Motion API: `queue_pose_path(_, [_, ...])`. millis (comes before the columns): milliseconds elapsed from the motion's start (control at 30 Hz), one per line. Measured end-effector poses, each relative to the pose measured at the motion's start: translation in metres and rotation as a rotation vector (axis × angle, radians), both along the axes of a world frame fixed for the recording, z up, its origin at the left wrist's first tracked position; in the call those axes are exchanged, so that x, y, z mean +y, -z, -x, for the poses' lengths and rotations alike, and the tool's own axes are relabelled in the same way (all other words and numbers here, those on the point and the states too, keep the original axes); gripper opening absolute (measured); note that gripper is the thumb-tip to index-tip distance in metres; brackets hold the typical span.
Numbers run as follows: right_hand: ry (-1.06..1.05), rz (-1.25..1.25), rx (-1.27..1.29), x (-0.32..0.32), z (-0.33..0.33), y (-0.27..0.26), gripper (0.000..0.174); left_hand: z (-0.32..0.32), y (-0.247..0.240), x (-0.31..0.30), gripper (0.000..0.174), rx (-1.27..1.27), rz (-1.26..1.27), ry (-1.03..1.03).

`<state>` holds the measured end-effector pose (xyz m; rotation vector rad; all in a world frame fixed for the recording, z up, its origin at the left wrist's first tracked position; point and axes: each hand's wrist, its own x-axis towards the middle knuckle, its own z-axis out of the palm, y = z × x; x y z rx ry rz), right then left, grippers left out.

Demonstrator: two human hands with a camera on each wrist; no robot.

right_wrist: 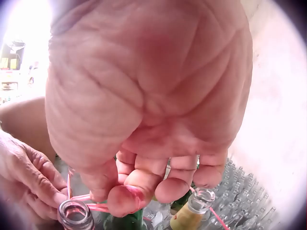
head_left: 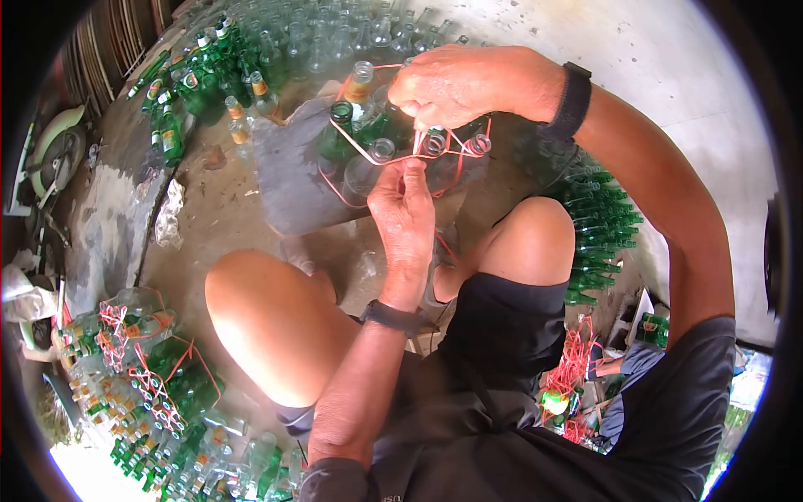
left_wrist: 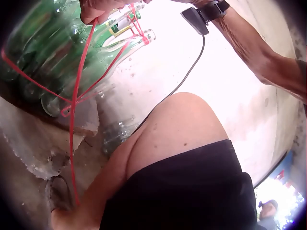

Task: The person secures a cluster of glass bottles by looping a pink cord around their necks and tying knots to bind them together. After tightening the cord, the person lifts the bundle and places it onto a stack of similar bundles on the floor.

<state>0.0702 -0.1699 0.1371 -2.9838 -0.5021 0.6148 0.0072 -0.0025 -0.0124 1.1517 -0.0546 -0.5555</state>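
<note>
A cluster of glass bottles, among them a green bottle (head_left: 341, 117) and a labelled clear bottle (head_left: 360, 88), stands on a grey slab (head_left: 288, 176). Pink plastic string (head_left: 355, 144) runs round their necks. My left hand (head_left: 403, 209) pinches the string at the near side of the cluster, thumb and forefinger together. Above the bottle necks, my right hand (head_left: 468, 84) grips string with curled fingers. In the right wrist view, strands (right_wrist: 98, 207) stretch from its thumb and fingertips toward the left hand (right_wrist: 31, 177), beside a clear bottle mouth (right_wrist: 76, 213).
Many clear bottles (head_left: 318, 50) and green bottles (head_left: 209, 71) stand beyond the slab. More green bottles (head_left: 594, 226) line the right wall. Tied bundles (head_left: 155, 368) lie at lower left; a heap of pink string (head_left: 573, 368) lies at lower right. Both knees flank the slab.
</note>
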Motion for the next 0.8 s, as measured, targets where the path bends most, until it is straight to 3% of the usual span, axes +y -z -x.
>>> queue_pose_path(67, [0.071,-0.001,0.099,0.002,-0.003,-0.005,0.005,0.0,0.002,0.0,0.02,0.01,0.012,0.009])
queue_pose_path(200, [0.121,-0.027,0.109,0.002,-0.003,-0.008,0.003,0.001,0.0,0.0,0.021,0.004,0.023,0.002])
queue_pose_path(300, [0.041,-0.081,0.025,-0.001,-0.005,-0.002,0.007,0.001,-0.002,0.001,0.021,0.009,0.036,0.0])
queue_pose_path(400, [0.141,-0.164,0.02,0.0,0.001,-0.002,0.012,0.003,-0.001,0.002,0.025,-0.06,0.017,-0.021])
queue_pose_path(667, [0.401,-0.513,0.066,-0.002,0.014,0.012,0.018,0.022,0.041,0.024,0.032,0.034,-0.117,0.196])
queue_pose_path(800, [0.412,-0.63,0.044,-0.012,0.017,0.029,0.017,0.017,0.025,0.027,0.031,0.019,-0.207,0.168])
